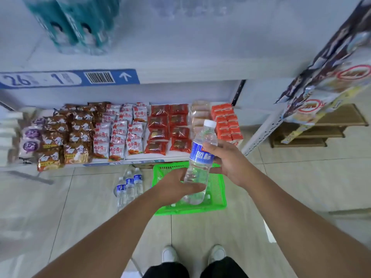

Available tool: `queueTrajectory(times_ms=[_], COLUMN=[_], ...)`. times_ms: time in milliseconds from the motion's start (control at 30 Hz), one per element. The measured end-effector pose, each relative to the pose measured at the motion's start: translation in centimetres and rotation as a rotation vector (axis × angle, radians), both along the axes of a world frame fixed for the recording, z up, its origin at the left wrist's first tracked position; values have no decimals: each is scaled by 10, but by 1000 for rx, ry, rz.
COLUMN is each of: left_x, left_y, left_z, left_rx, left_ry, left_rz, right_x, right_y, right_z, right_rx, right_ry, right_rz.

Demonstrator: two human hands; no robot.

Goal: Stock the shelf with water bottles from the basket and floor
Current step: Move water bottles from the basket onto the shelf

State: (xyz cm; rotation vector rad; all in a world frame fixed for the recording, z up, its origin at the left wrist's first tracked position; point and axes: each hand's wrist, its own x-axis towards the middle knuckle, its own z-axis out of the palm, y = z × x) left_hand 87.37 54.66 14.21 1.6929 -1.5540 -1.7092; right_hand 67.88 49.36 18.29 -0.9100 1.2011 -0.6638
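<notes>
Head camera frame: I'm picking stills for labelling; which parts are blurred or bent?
In the head view the held bottle is fairly sharp; the teal packs and the hanging packets at right are smeared; the wide lens tilts the shelf upright.

- A water bottle with a white cap and blue label is held nearly upright above a green basket.
- The left hand grips its lower body; the right hand grips it at the label.
- 3 bottles stand on the floor tiles just left of the basket.
- Snack packets fill the low shelf.
- Blurred teal packs sit on the upper shelf.
</notes>
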Motion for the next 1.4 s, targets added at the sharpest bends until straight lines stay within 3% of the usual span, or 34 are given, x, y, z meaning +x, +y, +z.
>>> queueTrajectory(times_ms=[500, 800, 1100, 1400], left_x=[19, -24, -77, -119], left_y=[1, -42, -139, -228], left_z=[136, 201, 243, 237], left_rx=[-299, -481, -633, -644], left_ry=[35, 138, -59, -153], left_rz=[-72, -104, -71, 44], right_x=[16, -13, -57, -85], right_y=[15, -18, -106, -184], right_z=[151, 213, 250, 261], right_rx=[-316, -548, -463, -406], right_ry=[7, 225, 118, 90], right_rz=[-50, -192, -204, -116])
